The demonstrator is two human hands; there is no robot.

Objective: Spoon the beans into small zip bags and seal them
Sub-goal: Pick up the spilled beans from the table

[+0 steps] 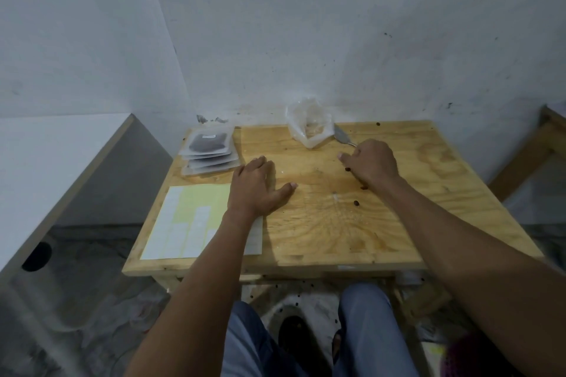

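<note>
Head view: left hand (pixel 257 185) flat on table (pixel 367 223)

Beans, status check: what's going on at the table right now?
Left hand flat, empty. Right hand curled by spoon, grip unclear. Filled bags stacked far left. Stray beans on table.

Bare forearms, blue trousers, dark sandals

Dim, flat indoor light, soft shadows under the arms, wide-angle bending at the edges, slight overall softness.
</note>
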